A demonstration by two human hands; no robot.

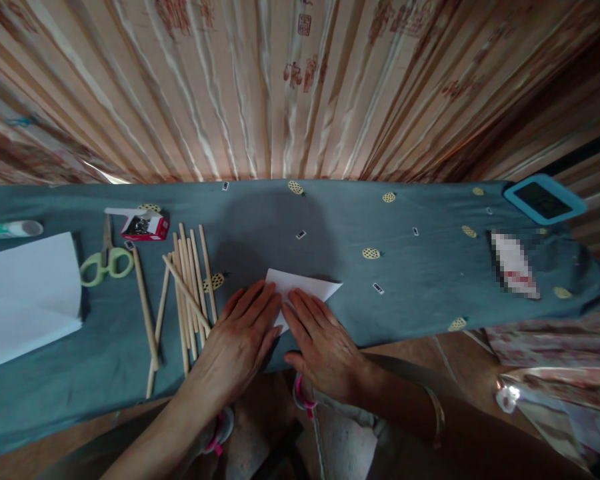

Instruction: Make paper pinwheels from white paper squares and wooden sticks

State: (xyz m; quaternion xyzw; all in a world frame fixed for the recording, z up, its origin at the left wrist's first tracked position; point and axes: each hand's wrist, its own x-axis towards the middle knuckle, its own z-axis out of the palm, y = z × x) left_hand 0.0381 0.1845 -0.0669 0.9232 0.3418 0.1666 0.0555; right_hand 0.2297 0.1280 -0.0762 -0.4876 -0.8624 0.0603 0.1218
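The white sheet of paper [307,285] under your hands is small and plain, with no print or marks on the part that shows. It lies flat on the blue-grey cloth of the worktop [410,287], near the edge closest to you and about midway along it. Only its far portion is in view: a pale wedge with a straight far edge, running out to a sharp corner on your right (whether it is folded cannot be told from here). The near part is hidden beneath your left hand [241,340] and right hand [321,341], both spread palm-down on it, side by side, fingers [260,303] pointing away from you.
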